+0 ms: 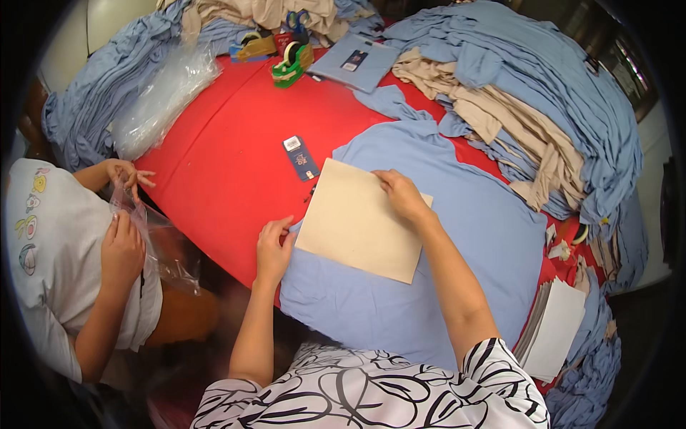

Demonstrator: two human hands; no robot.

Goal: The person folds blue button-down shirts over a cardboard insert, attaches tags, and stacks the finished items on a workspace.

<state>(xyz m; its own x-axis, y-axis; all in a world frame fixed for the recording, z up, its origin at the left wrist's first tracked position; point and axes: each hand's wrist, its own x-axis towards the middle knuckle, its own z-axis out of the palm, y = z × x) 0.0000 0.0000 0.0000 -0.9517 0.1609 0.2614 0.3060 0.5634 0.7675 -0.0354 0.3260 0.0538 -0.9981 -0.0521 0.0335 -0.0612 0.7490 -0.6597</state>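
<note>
Beige card (357, 225) lies flat on a spread blue cloth (486, 236) at the near side of the red table (214, 143). Right hand (404, 194), fingers curled, is at the card's far edge; left hand (274, 247), narrowed, is at the cloth's left edge. I cannot tell whether either grips. Dark blue tag (303, 163) lies just beside the card's far left corner.

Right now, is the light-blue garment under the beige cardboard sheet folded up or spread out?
Mostly spread out: the light-blue garment extends well beyond the beige cardboard sheet across the red tabletop.
</note>
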